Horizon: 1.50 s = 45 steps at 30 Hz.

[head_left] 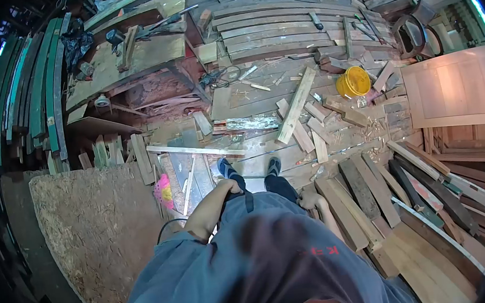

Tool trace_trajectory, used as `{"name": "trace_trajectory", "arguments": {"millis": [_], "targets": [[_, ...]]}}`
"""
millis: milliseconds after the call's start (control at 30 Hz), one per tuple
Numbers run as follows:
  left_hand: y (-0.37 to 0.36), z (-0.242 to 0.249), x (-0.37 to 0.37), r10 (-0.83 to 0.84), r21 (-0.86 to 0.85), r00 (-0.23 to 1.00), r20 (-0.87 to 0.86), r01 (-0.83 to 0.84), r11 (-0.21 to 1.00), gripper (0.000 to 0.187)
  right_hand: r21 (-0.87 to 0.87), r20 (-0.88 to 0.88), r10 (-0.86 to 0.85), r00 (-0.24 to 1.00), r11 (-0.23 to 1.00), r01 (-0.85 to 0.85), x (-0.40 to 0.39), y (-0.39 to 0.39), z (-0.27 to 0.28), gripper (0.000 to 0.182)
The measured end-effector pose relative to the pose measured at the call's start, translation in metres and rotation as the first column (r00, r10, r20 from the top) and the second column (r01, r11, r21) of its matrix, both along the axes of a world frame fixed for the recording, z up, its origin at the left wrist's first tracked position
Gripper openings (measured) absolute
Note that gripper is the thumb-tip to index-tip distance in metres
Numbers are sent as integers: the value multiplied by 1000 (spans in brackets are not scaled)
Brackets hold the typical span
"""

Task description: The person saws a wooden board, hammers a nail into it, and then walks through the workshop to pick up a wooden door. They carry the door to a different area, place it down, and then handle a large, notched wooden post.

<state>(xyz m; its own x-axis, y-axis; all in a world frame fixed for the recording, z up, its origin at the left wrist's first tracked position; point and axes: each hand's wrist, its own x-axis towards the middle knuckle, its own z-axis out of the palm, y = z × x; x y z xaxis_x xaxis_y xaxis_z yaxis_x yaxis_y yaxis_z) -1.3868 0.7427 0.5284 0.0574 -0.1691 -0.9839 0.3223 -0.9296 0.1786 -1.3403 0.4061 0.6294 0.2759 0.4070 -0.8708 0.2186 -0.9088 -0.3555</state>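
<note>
My left hand is closed at the front of my left thigh, close to a dark strap that hangs from my grey shirt. Whatever its fingers might hold is hidden. At my right hip, my right hand has its fingers curled in, and I cannot make out anything in them. It is beside the end of a stack of wooden boards. Both my shoes stand on the plank floor, with a pale batten lying just beyond the left one.
A chipboard sheet is at left, near a pink and yellow item. Ahead are loose planks, a yellow bucket and a workbench with tools. A wooden panel stands right; green timbers lean far left.
</note>
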Motion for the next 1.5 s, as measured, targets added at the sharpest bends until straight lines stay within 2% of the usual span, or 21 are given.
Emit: {"name": "trace_trajectory", "arguments": {"millis": [33,67,100,167,200,300,367,500,733,867,933,967,1033,1067,1167,1200,1233,1267,1333,1400,1500], "targets": [[-10,11,8,-31,-56,999,-8,30,998,56,-10,-32,-7,999,1000,7,5,-10,0,42],[-6,-136,-24,-133,-88,990,47,137,987,54,-23,-65,-15,998,1000,14,12,-17,0,42],[-19,-75,-5,49,19,997,-61,-48,999,46,-36,-97,-23,995,999,20,18,-26,-1,42],[-38,-44,14,-68,8,996,51,68,998,44,-39,-125,-36,991,999,31,26,-44,-3,40],[-38,-72,9,-135,-84,973,187,152,985,45,-37,-134,-42,990,999,37,32,-51,-5,39],[-56,2,37,-229,-125,967,114,243,962,40,-22,-203,47,978,998,-52,52,-59,8,35],[-66,35,44,-200,-133,980,-11,197,971,35,-14,-196,-15,980,1000,13,43,-81,-35,35],[-72,-23,9,-130,-165,988,86,143,976,36,81,-175,14,984,997,1,46,-95,-61,33],[-89,-21,12,-156,-179,983,96,172,969,39,32,-310,-11,951,999,22,44,-104,-49,31],[-96,-33,7,-63,-206,995,-75,47,977,37,91,-341,101,935,993,-75,46,-102,-36,25],[-106,-34,10,-194,-259,981,-26,180,949,36,45,-373,121,920,993,-112,56,-93,-27,24],[-111,-31,15,-258,-280,965,57,263,923,36,57,-410,36,911,998,-14,60,-95,-59,24],[-109,-110,-4,-260,-323,955,-145,202,924,37,56,-503,-118,856,984,169,53,-111,-144,25],[-107,-134,8,-256,-337,938,-234,169,926,38,201,-420,-184,889,936,288,70,-103,-151,26],[-107,-151,80,-67,-245,997,43,76,966,39,352,101,-285,953,906,233,117,-82,-232,23],[-102,-159,93,104,-223,900,423,-8,975,36,349,183,-283,941,914,207,139,-73,-265,23],[-93,-203,107,241,-256,803,545,-115,960,36,344,260,-283,923,920,186,159,-63,-299,23],[-86,-234,135,282,-223,828,485,-194,955,36,530,218,-505,836,780,333,176,-52,-345,23],[-70,-302,173,343,-220,587,734,-272,937,33,606,129,-684,718,627,489,229,-32,-427,25],[-47,-385,224,309,-175,555,772,-282,943,33,540,191,-676,712,678,499,279,-16,-510,27],[-26,-441,265,165,-46,624,764,-203,978,38,591,225,-706,672,647,482,308,5,-536,31]]}}
